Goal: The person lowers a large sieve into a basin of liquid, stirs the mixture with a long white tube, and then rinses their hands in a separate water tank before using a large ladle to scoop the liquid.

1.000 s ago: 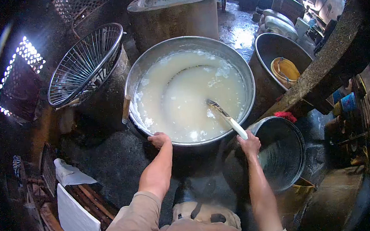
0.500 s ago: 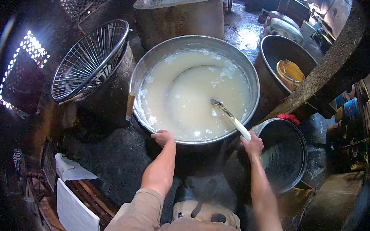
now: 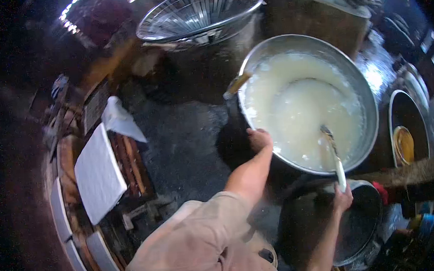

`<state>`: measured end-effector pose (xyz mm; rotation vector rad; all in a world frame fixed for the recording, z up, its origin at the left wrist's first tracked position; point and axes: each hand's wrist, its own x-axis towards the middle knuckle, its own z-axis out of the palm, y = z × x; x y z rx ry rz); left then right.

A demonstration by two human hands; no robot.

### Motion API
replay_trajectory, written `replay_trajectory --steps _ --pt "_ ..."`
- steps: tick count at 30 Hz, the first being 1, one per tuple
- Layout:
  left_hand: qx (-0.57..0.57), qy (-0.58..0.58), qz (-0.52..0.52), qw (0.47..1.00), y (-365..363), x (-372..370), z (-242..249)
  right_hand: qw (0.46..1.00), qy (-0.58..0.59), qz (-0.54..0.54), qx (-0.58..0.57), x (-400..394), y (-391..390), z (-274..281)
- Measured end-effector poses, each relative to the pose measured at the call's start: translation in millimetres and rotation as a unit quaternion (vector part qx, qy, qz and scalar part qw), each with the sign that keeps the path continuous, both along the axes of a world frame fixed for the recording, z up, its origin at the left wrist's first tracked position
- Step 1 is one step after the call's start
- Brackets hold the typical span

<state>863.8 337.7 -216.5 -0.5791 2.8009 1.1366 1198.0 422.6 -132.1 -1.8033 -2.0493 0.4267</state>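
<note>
A large round metal pot (image 3: 370,84) holds cloudy, whitish liquid (image 3: 295,111) with pale flecks afloat. My left hand (image 3: 261,139) has its fingers closed over the pot's near left rim. In my right hand (image 3: 343,197) is the white handle of a tool (image 3: 337,165), slanting over the near rim. Its darker end dips into the liquid, so its submerged part is hidden. A dark curved line shows in the liquid beyond it. A wooden piece (image 3: 238,83) juts from the pot's left side.
A slatted metal basket (image 3: 200,17) rests on a vat at the back. Below my right hand stands a dark drum (image 3: 361,221). Right, another vat (image 3: 394,119) contains a yellowish container (image 3: 403,144). White boards (image 3: 100,172) and wooden bars lie at left.
My view has swung left, so the pot now appears farther right and more boards show at left. Both hands keep their holds on the rim and the white handle.
</note>
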Motion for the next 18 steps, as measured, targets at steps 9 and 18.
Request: replay_trajectory --steps 9,18 --pt "0.04 -0.003 -0.01 0.999 2 14 9 0.999 -0.011 0.018 0.036 16 -3 -9" --pt "0.007 0.011 -0.026 1.0 11 -12 3 1.0 -0.013 -0.014 -0.001 -15 13 -11"
